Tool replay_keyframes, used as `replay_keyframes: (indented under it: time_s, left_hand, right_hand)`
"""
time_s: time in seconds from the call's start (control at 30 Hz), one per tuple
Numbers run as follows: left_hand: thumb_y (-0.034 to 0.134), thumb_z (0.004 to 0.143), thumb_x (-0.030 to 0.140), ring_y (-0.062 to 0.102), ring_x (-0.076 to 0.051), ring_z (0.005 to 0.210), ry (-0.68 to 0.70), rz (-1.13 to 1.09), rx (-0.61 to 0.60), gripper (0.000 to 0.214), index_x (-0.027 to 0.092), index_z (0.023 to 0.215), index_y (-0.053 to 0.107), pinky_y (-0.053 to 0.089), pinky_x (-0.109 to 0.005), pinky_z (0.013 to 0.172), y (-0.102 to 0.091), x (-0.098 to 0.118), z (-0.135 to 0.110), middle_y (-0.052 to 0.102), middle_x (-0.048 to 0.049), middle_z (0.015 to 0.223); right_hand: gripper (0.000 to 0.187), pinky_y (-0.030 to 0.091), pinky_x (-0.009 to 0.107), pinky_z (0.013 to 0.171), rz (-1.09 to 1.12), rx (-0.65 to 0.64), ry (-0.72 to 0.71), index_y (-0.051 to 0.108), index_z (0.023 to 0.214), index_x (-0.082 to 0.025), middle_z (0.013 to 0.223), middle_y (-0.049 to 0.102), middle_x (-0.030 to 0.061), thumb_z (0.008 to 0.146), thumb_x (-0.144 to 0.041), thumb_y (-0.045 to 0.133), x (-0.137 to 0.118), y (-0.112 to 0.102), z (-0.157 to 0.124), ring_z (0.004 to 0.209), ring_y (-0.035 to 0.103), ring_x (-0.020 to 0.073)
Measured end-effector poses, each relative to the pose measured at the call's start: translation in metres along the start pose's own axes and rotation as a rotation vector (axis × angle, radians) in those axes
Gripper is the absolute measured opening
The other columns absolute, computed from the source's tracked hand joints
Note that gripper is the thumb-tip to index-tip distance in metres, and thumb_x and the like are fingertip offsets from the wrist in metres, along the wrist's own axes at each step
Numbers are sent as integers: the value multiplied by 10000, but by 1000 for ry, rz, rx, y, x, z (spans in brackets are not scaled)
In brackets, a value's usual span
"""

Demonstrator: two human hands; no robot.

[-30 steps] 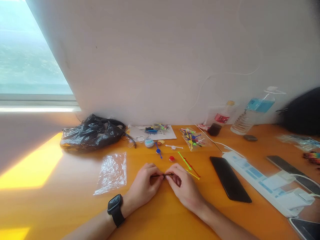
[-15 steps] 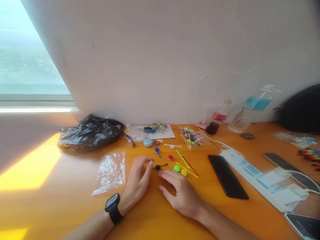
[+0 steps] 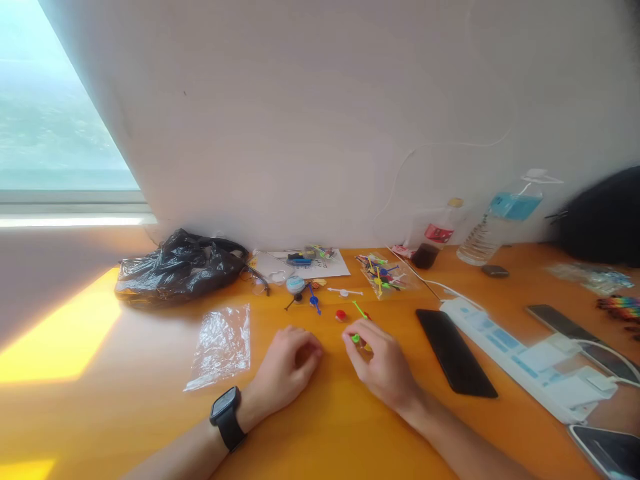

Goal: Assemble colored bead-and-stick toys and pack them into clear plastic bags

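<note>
My left hand (image 3: 289, 368), with a black smartwatch (image 3: 227, 417) on the wrist, rests on the orange table (image 3: 125, 373) with its fingers curled in loosely; nothing shows in them. My right hand (image 3: 383, 363) pinches a small green disc (image 3: 355, 339), with a yellow piece peeking from under its fingers. A green stick (image 3: 359, 309) and a red disc (image 3: 341, 315) lie just beyond the right hand. A black stick with a disc (image 3: 293, 300) and a blue one (image 3: 314, 300) lie further back, with a white stick (image 3: 345, 292) beside them.
A clear plastic bag (image 3: 221, 343) lies left of my hands, a black plastic bag (image 3: 180, 270) behind it. A packet of coloured sticks (image 3: 383, 273), papers, two bottles (image 3: 495, 223), a black phone (image 3: 453, 350), a white power strip (image 3: 525, 357) and more phones fill the right.
The black stick that both hands held has been let go and now lies further back near the blue one. My right hand moved forward onto the green disc; my left hand curled shut.
</note>
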State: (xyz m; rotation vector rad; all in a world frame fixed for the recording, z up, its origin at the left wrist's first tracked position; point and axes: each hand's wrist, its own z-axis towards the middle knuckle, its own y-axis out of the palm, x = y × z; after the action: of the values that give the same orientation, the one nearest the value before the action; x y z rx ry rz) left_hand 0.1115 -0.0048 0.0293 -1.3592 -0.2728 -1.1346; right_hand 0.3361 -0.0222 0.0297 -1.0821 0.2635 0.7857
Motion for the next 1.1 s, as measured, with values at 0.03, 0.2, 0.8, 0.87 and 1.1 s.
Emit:
replay_keyframes:
  time_s: [0.03, 0.2, 0.8, 0.87, 1.1]
  left_hand:
    - [578, 942, 206, 623, -231, 837, 11, 16, -16, 131, 240, 877, 687, 478, -374, 812, 0, 1, 0, 725, -41, 873]
    - [569, 943, 213, 622, -231, 830, 26, 40, -33, 139, 239, 851, 670, 472, -371, 803, -2, 1, 0, 725, -42, 872]
    - [575, 931, 183, 631, -229, 861, 13, 26, -25, 122, 235, 879, 672, 478, -362, 834, 1, -2, 0, 718, -39, 907]
    - [580, 933, 185, 645, -230, 902, -10, -10, 19, 110, 238, 957, 672, 497, -362, 849, 3, -4, -1, 711, -48, 964]
    - [638, 906, 203, 632, -260, 1103, -17, -23, 128, 276, 238, 1178, 612, 508, -411, 983, 7, -12, -3, 657, -91, 1172]
  right_hand:
    - [143, 452, 317, 764, -51, 51, 43, 594, 884, -234, 857, 654, 41, 999, -232, 509, 8, -5, 5, 818, 623, 206]
    - [111, 353, 305, 644, -400, -3, 209, 513, 806, -227, 821, 628, 27, 899, -188, 561, 43, -26, 18, 737, 585, 199]
    - [188, 462, 332, 766, -121, -6, 218, 569, 973, -219, 953, 697, 79, 1035, -274, 400, 56, -17, 23, 861, 664, 238]
    - [216, 479, 359, 851, -42, -3, 170, 604, 1001, -216, 1032, 700, 88, 1035, -272, 398, 53, -11, 24, 951, 663, 246]
    - [199, 490, 315, 797, 252, -78, 124, 621, 942, -219, 927, 668, 38, 1028, -312, 468, 34, -13, 23, 876, 641, 202]
